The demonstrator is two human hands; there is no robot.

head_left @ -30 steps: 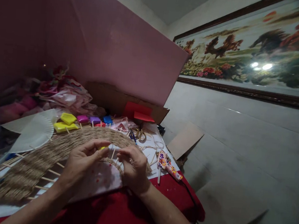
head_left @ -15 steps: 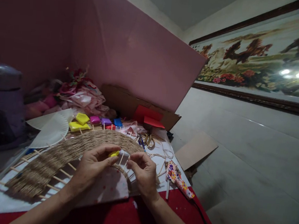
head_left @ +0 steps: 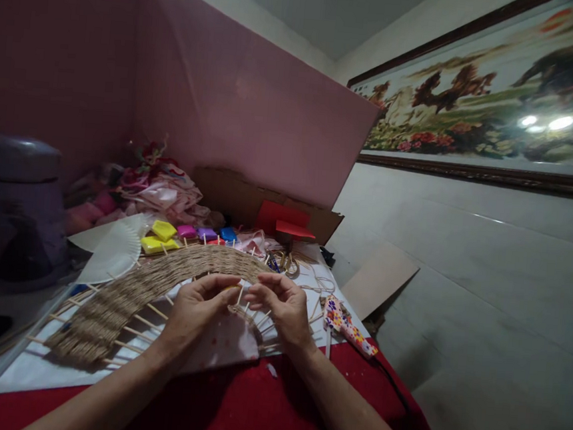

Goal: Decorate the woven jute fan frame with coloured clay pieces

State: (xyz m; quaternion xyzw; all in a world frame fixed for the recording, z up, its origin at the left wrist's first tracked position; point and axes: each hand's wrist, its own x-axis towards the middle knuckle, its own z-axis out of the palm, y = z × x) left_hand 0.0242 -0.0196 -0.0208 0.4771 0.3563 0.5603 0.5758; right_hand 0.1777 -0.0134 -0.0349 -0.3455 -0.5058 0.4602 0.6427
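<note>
My left hand (head_left: 203,308) is pinched around a bit of yellow clay (head_left: 231,288), mostly hidden by the fingers. Just to its right, my right hand (head_left: 283,308) has its thumb and fingers pressed together; whatever they hold is too small to name. Both hands are over the inner side of a woven twine arch (head_left: 134,289), which has thin wooden sticks poking out along both edges. Below the hands lies a pale spotted half-round piece (head_left: 225,347) with a twine rim.
Yellow clay packs (head_left: 156,245), a white pleated paper plate (head_left: 115,253) and scissors (head_left: 289,264) lie behind the arch. A flowered glue gun (head_left: 347,327) rests at the right on the red cloth (head_left: 230,404). A purple appliance (head_left: 13,211) stands at left.
The view has shifted slightly. My hands have come closer together, and the yellow clay, plainly visible before, is now mostly covered by my left fingers.
</note>
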